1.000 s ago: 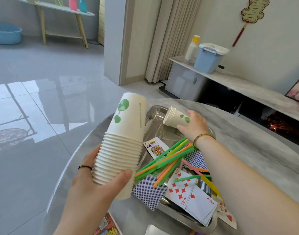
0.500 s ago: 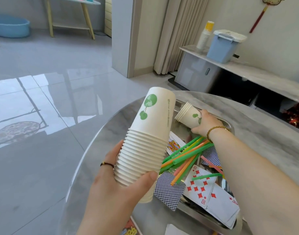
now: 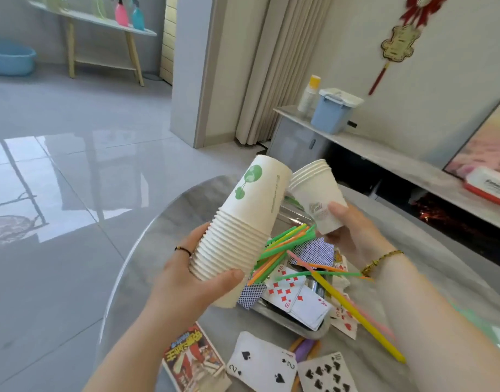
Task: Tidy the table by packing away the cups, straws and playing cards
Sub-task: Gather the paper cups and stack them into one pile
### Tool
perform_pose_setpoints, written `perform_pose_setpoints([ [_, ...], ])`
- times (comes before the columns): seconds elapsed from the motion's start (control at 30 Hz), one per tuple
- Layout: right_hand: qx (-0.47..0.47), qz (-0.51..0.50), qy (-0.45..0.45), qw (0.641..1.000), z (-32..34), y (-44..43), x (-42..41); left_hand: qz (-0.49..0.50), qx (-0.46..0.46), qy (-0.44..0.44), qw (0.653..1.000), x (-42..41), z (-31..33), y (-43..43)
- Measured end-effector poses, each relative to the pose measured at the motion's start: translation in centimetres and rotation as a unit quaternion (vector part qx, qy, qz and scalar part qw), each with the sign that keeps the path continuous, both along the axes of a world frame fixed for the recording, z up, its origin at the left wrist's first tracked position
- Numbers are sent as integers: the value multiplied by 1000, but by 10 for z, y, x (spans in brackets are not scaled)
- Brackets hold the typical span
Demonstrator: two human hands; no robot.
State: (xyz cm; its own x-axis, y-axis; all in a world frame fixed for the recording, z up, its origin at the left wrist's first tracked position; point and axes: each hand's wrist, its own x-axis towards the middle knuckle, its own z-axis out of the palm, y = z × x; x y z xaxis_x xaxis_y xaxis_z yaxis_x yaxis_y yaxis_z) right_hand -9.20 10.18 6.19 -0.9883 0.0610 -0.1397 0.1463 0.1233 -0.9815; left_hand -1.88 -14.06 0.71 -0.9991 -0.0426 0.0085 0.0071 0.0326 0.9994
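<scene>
My left hand [image 3: 192, 275] grips a tall stack of white paper cups [image 3: 243, 224] with a green print, bottom up and tilted to the right. My right hand [image 3: 353, 233] holds a short nested stack of cups [image 3: 318, 193], mouth up, right beside the tall stack's top. Below them a metal tray [image 3: 294, 321] holds coloured straws [image 3: 285, 244] and playing cards [image 3: 288, 295]. A yellow straw [image 3: 359, 315] sticks out over the tray's right edge. More cards, a two of spades [image 3: 260, 360] and a ten of spades [image 3: 328, 374], lie on the table in front.
The round grey marble table [image 3: 441, 267] carries the tray. A card box [image 3: 192, 363] with red and yellow print lies at the near edge. Beyond the table stand a low cabinet with a blue bin [image 3: 333, 111] and a glossy tiled floor on the left.
My right hand lifted the small cup stack out of the tray, turned it mouth up, and brought it next to the tall stack. The view shifted down, showing more cards in front.
</scene>
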Motion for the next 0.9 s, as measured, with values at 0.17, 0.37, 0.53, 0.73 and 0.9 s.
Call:
perform_pose_setpoints([
  [0.17,5,44,-31,999,35,23,53,-82,-46,16,995,22,3,2],
  [0.37,30,9,15,999,68,53,91,-125,-59,30,990,33,5,9],
  [0.53,77,2,46,996,85,66,110,-154,-69,29,985,40,3,12],
  [0.73,130,57,35,989,93,60,122,-211,-89,59,972,51,6,20],
  [0.9,227,97,17,969,84,35,126,-219,-91,65,969,58,5,27],
])
